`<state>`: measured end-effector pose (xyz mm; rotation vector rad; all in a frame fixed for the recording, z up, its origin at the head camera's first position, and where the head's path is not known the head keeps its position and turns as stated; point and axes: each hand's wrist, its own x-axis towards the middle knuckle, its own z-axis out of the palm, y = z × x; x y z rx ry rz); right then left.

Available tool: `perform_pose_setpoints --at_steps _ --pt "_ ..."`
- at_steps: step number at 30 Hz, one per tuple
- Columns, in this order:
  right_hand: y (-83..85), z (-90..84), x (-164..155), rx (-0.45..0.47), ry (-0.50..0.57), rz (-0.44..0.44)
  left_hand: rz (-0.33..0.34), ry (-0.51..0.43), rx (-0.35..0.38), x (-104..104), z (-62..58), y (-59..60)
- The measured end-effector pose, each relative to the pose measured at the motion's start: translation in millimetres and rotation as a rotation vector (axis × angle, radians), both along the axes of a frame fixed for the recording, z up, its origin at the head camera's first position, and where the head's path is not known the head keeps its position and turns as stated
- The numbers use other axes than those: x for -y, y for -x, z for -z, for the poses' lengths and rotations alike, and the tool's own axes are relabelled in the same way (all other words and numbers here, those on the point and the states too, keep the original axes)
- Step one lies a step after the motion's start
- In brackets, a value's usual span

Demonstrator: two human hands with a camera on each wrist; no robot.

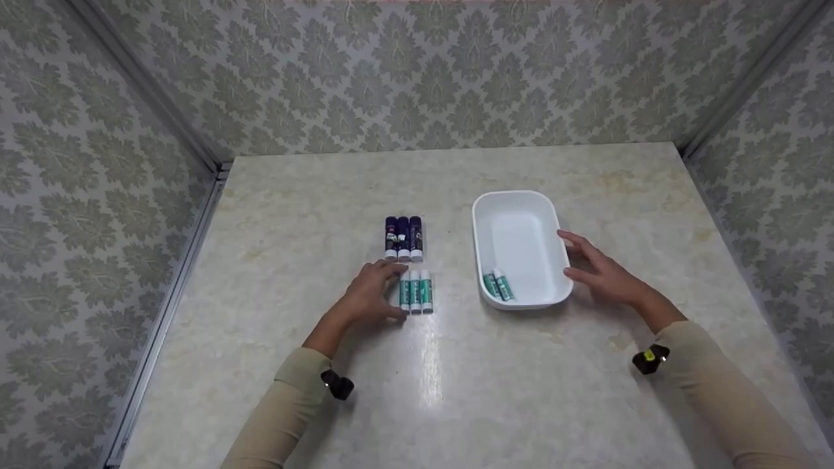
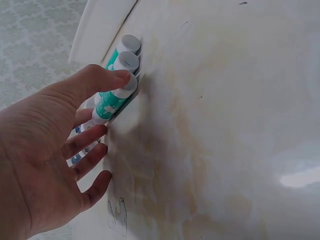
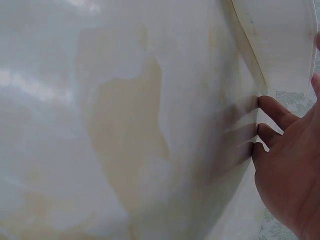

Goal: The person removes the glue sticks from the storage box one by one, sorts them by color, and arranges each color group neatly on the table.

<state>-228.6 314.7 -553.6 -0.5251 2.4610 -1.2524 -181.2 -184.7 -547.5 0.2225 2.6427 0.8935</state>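
Green tubes (image 1: pixel 416 294) lie three abreast on the pale table (image 1: pixel 495 397) as your left hand (image 1: pixel 369 296) pinches the leftmost tube (image 1: pixel 404 293) end to end; securing that hold appears to be the step in hand, and the next move likely calls for a straight lift that spares its neighbours. Your right hand (image 1: pixel 606 277), fingers relaxed and grasping nothing, touches the side of the white tray (image 1: pixel 521 234), two more green tubes (image 1: pixel 504 286) in its near left corner. Farther back lie three dark blue tubes (image 1: pixel 404 238).
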Motion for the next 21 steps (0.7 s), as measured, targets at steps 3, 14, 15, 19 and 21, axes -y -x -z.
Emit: perform_pose_setpoints --at_steps 3,14,15,19,21 --pt "-0.3 0.0 0.6 -0.002 0.001 0.0 0.001 0.0 -0.002 0.4 0.2 -0.4" --pt "-1.3 0.0 0.7 -0.002 0.004 0.003 0.013 -0.03 -0.002 0.8 -3.3 1.9" --pt "-1.4 0.0 0.5 0.007 0.005 0.005 0.017 -0.033 -0.006 0.5 -5.0 2.5" --pt "-2.5 -0.2 -0.4 0.043 -0.004 0.017 0.006 -0.032 0.001 -3.1 -10.8 4.9" --pt "-2.6 -1.2 -0.7 0.045 -0.017 0.021 -0.004 -0.033 0.003 -7.0 -13.1 6.0"
